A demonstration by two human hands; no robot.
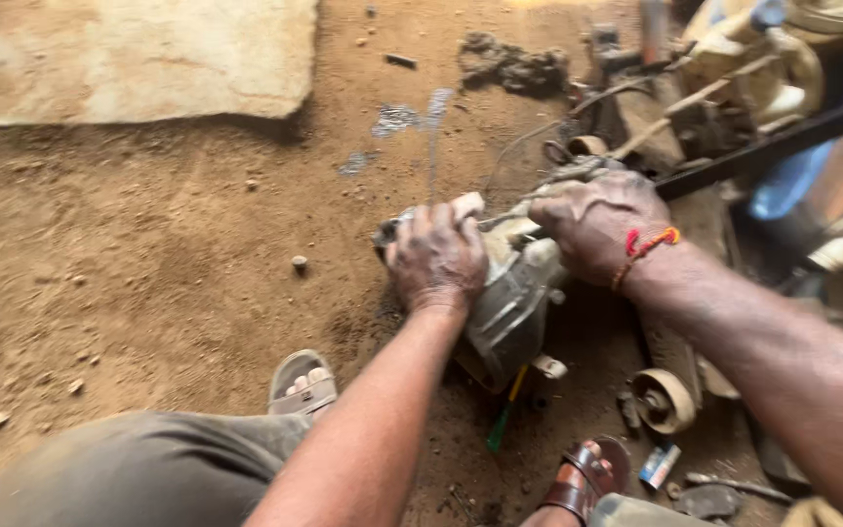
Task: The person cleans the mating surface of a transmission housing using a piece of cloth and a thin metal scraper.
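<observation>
Housing: a grey cast-metal engine or gearbox housing (509, 303), greasy and dusty, lies on the dirt floor (148, 254) at the middle of the view, between the person's two sandalled feet and a heap of scrap parts.
Left hand: the left hand (436, 256) lies palm down on the housing's upper left end, fingers (446, 217) curled over the edge; it seems to press down to keep the casting from rocking.
Left arm: the forearm comes up from the lower middle, nearly straight, wrist slightly bent.
Right hand: the right hand (592, 222) closes over the housing's upper right end, knuckles up, fingers wrapped round something small there; motion blur hides what.
Right arm: the forearm enters from the lower right, a red and orange thread band (646, 249) at the wrist.
Screwdriver: a green-handled screwdriver (502, 420) lies on the floor just below the housing, probably kept within reach.
Pulley: a small round pulley or roller (663, 398) sits to the lower right of the housing.
Feet: the left sandal (302, 383) is to the lower left of the housing, the right sandal (582, 483) below it.
Scrap: a dark metal bar (763, 146) and tangled parts lie to the upper right of the housing.
Slab: a pale flat stone slab (129, 59) lies well apart, to the upper left of the housing.
</observation>
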